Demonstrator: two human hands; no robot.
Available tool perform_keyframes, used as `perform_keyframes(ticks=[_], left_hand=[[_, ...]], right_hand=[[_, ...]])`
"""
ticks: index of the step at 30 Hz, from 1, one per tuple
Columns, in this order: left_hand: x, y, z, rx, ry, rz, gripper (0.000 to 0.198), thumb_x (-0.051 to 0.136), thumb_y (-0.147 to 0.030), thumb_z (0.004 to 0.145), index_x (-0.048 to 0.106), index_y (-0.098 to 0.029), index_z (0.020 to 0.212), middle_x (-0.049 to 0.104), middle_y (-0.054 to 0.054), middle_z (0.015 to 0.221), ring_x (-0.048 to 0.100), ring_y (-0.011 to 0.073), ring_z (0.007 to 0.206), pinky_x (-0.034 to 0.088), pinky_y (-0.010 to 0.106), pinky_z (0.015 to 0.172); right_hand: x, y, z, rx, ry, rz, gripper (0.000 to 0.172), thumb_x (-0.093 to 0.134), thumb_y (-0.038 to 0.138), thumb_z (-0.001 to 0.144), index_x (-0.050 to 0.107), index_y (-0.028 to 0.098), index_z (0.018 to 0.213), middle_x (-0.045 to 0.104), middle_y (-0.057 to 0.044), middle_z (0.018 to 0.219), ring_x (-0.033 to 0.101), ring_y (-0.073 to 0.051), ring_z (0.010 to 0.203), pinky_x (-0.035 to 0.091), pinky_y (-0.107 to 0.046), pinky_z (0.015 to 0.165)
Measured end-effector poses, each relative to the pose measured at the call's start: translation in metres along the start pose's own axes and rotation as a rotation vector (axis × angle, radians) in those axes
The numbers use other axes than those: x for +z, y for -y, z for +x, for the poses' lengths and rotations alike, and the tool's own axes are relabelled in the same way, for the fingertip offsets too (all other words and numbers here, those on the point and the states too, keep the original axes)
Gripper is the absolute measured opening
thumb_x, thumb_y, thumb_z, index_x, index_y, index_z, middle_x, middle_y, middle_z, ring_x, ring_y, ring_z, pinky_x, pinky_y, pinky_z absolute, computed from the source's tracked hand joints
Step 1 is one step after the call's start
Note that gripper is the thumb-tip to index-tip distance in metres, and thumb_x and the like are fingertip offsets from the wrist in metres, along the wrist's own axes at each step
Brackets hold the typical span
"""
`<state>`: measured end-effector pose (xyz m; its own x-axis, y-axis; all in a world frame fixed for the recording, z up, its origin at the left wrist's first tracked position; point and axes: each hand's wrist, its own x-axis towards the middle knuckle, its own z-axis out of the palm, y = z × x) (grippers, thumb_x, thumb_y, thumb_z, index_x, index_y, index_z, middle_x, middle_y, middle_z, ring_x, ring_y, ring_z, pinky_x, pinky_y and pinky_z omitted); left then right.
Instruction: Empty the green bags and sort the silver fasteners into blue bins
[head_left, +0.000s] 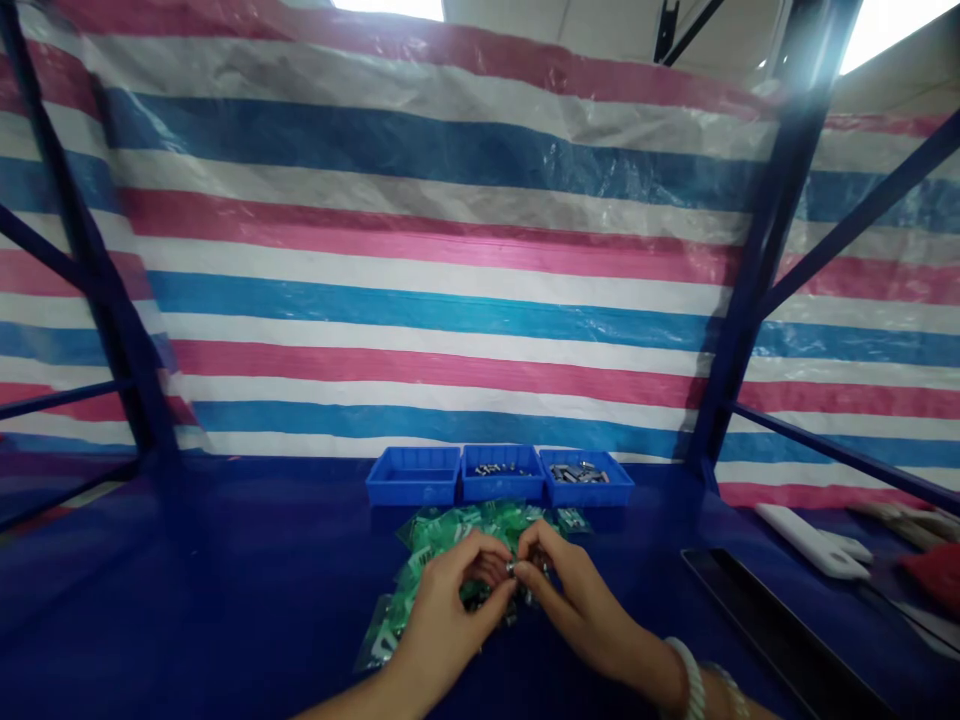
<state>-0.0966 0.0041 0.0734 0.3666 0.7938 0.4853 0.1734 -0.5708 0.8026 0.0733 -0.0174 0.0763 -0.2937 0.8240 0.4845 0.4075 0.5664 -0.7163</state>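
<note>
Over the green plastic packets [446, 524], the left hand [459, 592] and right hand [564, 580] pinch a small shiny metal fitting [511, 568] between thumbs and fingertips; it looks light, stiff and probably slippery; gripping its opposite sides seems surest.

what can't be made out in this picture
Head view:
Small shiny piece: partly covered by fingers, shape unclear.
Green packets: partly hidden by the left hand, contents blurred.
Parts in middle tray: too small to identify.
Dark slab: cut off by bottom edge.
Red item: cut off by right edge.
</note>
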Motion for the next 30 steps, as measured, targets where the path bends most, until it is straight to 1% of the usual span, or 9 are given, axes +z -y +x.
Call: perform_keyframes(ticks=[4, 11, 15, 17, 20, 23, 26, 28, 30], left_hand=[[0.000, 0.002, 0.000, 0.025, -0.042, 0.005, 0.012, 0.061, -0.013, 0.078, 0.064, -0.020, 0.087, 0.065, 0.000, 0.076, 0.062, 0.0145, 0.070, 0.052, 0.025, 0.067], [-0.001, -0.003, -0.002, 0.150, -0.098, 0.149, 0.007, 0.061, -0.013, 0.081, 0.065, -0.019, 0.082, 0.061, 0.001, 0.076, 0.061, 0.0156, 0.073, 0.049, 0.026, 0.067], [-0.008, -0.010, 0.005, 0.260, -0.126, 0.199, 0.009, 0.059, -0.012, 0.082, 0.064, -0.019, 0.084, 0.066, 0.002, 0.084, 0.064, 0.0159, 0.080, 0.050, 0.027, 0.073], [-0.015, -0.010, 0.020, 0.310, -0.163, 0.267, 0.009, 0.059, -0.013, 0.083, 0.064, -0.019, 0.087, 0.068, 0.002, 0.085, 0.066, 0.0161, 0.081, 0.051, 0.028, 0.075], [-0.024, -0.001, 0.062, 0.391, -0.200, 0.424, 0.009, 0.058, -0.016, 0.085, 0.064, -0.019, 0.091, 0.070, 0.003, 0.089, 0.066, 0.0183, 0.086, 0.052, 0.033, 0.081], [-0.029, 0.017, 0.106, 0.395, -0.114, 0.516, 0.024, 0.058, -0.012, 0.083, 0.062, -0.019, 0.105, 0.071, 0.007, 0.099, 0.066, 0.0219, 0.094, 0.052, 0.040, 0.087], [-0.032, 0.033, 0.122, 0.370, -0.043, 0.545, 0.041, 0.062, -0.011, 0.078, 0.057, -0.020, 0.117, 0.070, 0.009, 0.107, 0.066, 0.0252, 0.098, 0.052, 0.044, 0.088], [-0.035, 0.037, 0.113, 0.358, -0.031, 0.556, 0.041, 0.059, -0.011, 0.079, 0.055, -0.020, 0.119, 0.069, 0.010, 0.110, 0.066, 0.0255, 0.101, 0.052, 0.045, 0.089], [-0.037, 0.034, 0.093, 0.358, -0.027, 0.564, 0.038, 0.056, -0.011, 0.081, 0.055, -0.020, 0.118, 0.068, 0.009, 0.111, 0.065, 0.0244, 0.103, 0.051, 0.045, 0.091]], right_hand=[[0.000, 0.002, -0.001, 0.029, 0.007, 0.022, 0.015, 0.043, 0.028, 0.097, 0.049, 0.020, 0.086, 0.050, 0.001, 0.079, 0.046, -0.014, 0.070, 0.037, -0.026, 0.065], [0.006, -0.005, -0.001, 0.078, 0.056, 0.218, 0.026, 0.040, 0.038, 0.099, 0.053, 0.019, 0.086, 0.049, 0.002, 0.077, 0.045, -0.013, 0.071, 0.038, -0.025, 0.065], [0.004, -0.012, 0.002, 0.046, 0.004, 0.188, 0.028, 0.044, 0.037, 0.097, 0.057, 0.018, 0.082, 0.053, 0.001, 0.077, 0.048, -0.014, 0.071, 0.038, -0.025, 0.065], [-0.002, -0.017, 0.005, 0.018, -0.068, 0.110, 0.025, 0.046, 0.035, 0.096, 0.060, 0.018, 0.084, 0.057, -0.001, 0.081, 0.052, -0.015, 0.075, 0.039, -0.026, 0.067], [-0.014, -0.026, 0.010, 0.024, -0.177, -0.005, 0.021, 0.048, 0.031, 0.095, 0.063, 0.018, 0.087, 0.061, -0.002, 0.083, 0.055, -0.016, 0.075, 0.039, -0.026, 0.066], [-0.023, -0.034, 0.014, 0.026, -0.227, -0.088, 0.018, 0.049, 0.027, 0.093, 0.063, 0.018, 0.088, 0.062, -0.003, 0.081, 0.054, -0.016, 0.070, 0.040, -0.026, 0.064], [-0.028, -0.038, 0.016, -0.004, -0.158, -0.167, 0.011, 0.053, 0.019, 0.088, 0.064, 0.018, 0.090, 0.062, -0.003, 0.083, 0.055, -0.016, 0.073, 0.042, -0.027, 0.068], [-0.032, -0.038, 0.016, -0.052, -0.027, -0.213, 0.012, 0.057, 0.012, 0.084, 0.065, 0.018, 0.090, 0.064, -0.003, 0.085, 0.057, -0.017, 0.079, 0.043, -0.029, 0.074], [-0.035, -0.036, 0.015, -0.108, 0.109, -0.261, 0.016, 0.058, 0.007, 0.081, 0.066, 0.019, 0.088, 0.065, -0.003, 0.086, 0.057, -0.018, 0.085, 0.043, -0.031, 0.081]])
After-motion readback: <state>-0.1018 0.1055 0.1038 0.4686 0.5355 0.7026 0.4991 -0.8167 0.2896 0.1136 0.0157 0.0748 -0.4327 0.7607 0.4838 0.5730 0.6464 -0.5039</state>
